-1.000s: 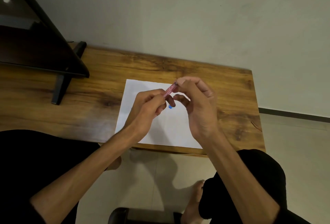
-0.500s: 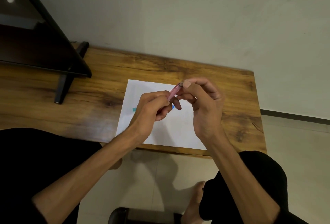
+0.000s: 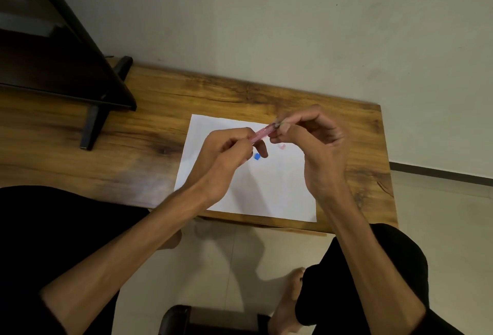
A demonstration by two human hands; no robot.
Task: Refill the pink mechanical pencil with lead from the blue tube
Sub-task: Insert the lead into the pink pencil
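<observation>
The pink mechanical pencil (image 3: 262, 132) is held above a white sheet of paper (image 3: 272, 190), slanting up to the right. My left hand (image 3: 226, 163) grips its lower end in a closed fist. My right hand (image 3: 317, 147) pinches its upper end between thumb and fingertips. A small blue piece (image 3: 256, 157), part of the blue tube, shows on the paper just below my left fingers; the remainder is hidden by my hand. A tiny pink part (image 3: 282, 146) lies on the paper under my right hand.
The paper rests on a wooden table (image 3: 160, 131) against a pale wall. A dark monitor on a black stand (image 3: 92, 126) occupies the table's left. My knees in black cloth flank the table's near edge; a dark stool (image 3: 186, 318) sits on the tiled floor below.
My right hand has shifted a little to the right along the pencil's upper end, uncovering the tiny pink part on the paper. The left hand stays shut on the pencil.
</observation>
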